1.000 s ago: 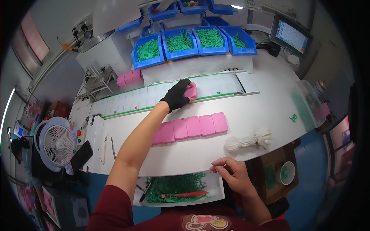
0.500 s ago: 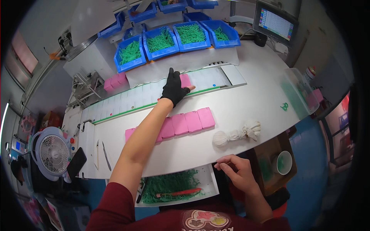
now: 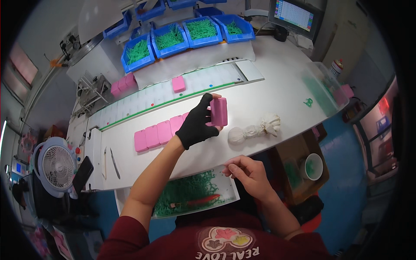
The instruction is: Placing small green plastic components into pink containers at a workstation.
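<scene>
My left hand (image 3: 199, 123), in a black fingerless glove, grips a pink block (image 3: 219, 112) between thumb and fingers, tipped up above the white table. To its left lies a row of several pink blocks (image 3: 164, 132), its right end hidden behind the glove. One more pink block (image 3: 178, 84) sits on the long slotted track (image 3: 138, 106) with green edging, beyond my left hand. My bare right hand (image 3: 248, 172) hovers by the table's front edge, fingers curled and thumb pressed to them, with nothing visible in them.
Blue bins (image 3: 170, 40) of green pieces stand behind the track. A tied white cloth bundle (image 3: 255, 130) lies right of my left hand. Two thin-bladed tools (image 3: 114, 164) are at left. Below the edge, an open drawer (image 3: 232, 195) holds green scraps and a red tool.
My left hand has come back from the track, where a pink block now lies, and has taken hold of a block at the row's right end. The view has shifted slightly.
</scene>
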A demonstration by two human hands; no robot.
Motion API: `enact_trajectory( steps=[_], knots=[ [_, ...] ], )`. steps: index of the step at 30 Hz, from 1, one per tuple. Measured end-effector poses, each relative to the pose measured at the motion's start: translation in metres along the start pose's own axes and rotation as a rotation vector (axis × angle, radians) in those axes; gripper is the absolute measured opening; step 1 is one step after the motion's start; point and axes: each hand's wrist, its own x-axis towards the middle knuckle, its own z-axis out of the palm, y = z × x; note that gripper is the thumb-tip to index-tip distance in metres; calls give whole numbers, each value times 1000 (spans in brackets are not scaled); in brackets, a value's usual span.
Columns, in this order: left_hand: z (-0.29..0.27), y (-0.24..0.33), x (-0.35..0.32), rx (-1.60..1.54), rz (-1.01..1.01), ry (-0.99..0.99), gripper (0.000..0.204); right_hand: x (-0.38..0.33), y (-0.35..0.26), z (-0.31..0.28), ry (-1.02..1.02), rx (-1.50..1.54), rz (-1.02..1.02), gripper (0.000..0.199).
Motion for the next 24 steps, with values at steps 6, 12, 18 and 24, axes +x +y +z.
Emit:
enact_trajectory(
  steps=[6, 12, 18, 24],
  knots=[
    [11, 3, -102, -424, -209, 111, 83, 13, 13, 12, -75, 205, 245, 39],
    [23, -10, -156, 26, 10, 190, 77, 32, 26, 55, -267, 550, 461, 50],
    [31, 8, -173, 231, 21, 416, 62, 22, 23, 70, -121, 590, 365, 44],
    [49, 29, -170, -109, -229, 598, 34, 18, 23, 76, -66, 416, 115, 36]
  ],
)
